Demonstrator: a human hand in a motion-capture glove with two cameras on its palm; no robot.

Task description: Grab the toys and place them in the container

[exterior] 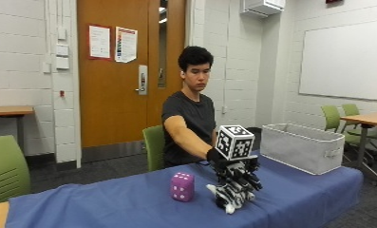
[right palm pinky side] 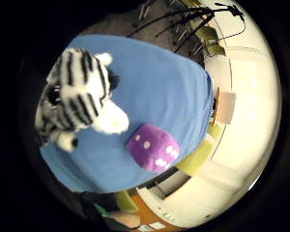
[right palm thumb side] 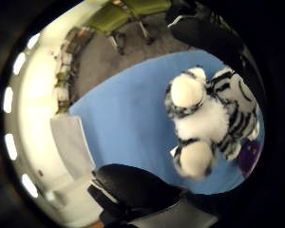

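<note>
My gloved right hand (exterior: 226, 162) grips a black-and-white striped plush zebra (exterior: 234, 191) from above, just over the blue tablecloth (exterior: 112, 202). The zebra hangs below the palm with its feet near the cloth. It fills much of both palm views, zebra (right palm pinky side: 79, 99) and zebra (right palm thumb side: 206, 118). A purple plush die (exterior: 182, 186) with white dots stands on the cloth beside the zebra, also seen as die (right palm pinky side: 153, 147). The grey fabric container (exterior: 302, 147) sits at the table's far end, open at the top, also seen as container (right palm thumb side: 71, 142).
A green chair (exterior: 154, 147) stands behind the table by the person. Another green chair (exterior: 4, 168) is at the near corner. More chairs and a wooden table (exterior: 365, 119) stand beyond the container.
</note>
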